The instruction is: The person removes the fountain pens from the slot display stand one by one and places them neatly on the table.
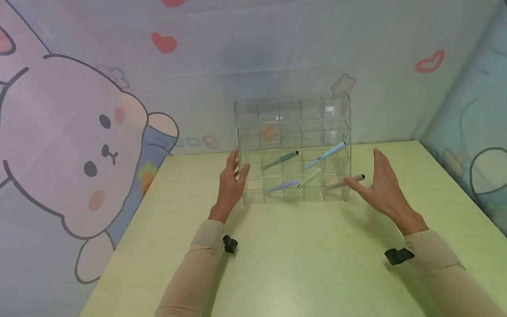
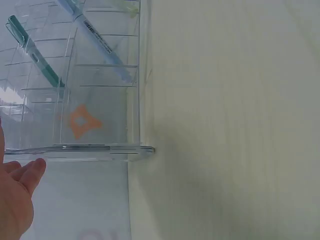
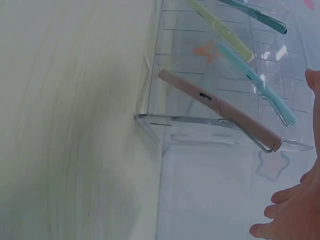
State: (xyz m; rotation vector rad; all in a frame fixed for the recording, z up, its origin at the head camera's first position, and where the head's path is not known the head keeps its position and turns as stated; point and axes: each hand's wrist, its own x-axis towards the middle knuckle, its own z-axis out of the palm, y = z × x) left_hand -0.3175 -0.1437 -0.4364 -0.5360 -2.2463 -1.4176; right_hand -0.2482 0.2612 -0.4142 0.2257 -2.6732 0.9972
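A clear acrylic rack (image 1: 291, 127) with tiers of small compartments stands at the table's back. A dark green pen (image 1: 281, 160) and a light blue pen (image 1: 325, 155) lean in one tier; below them are a lavender pen (image 1: 283, 186), a pale yellow-green pen (image 1: 310, 177) and a brown pen (image 3: 215, 105), whose clip end juts past the right side. My left hand (image 1: 233, 182) is at the rack's left edge, thumb toward the front, fingers relaxed. To the right, my right hand (image 1: 382, 187) is spread, its thumb close to the brown pen's end and its fingers away from the rack.
The rack stands on a pale yellow-green table (image 1: 277, 255). Behind it hangs a printed cloth (image 1: 206, 88) with hearts and a cartoon animal, and another printed cloth (image 1: 471, 114) borders the right side. Both wrists carry small black cameras, the left one (image 1: 230, 244) below the sleeve cuff.
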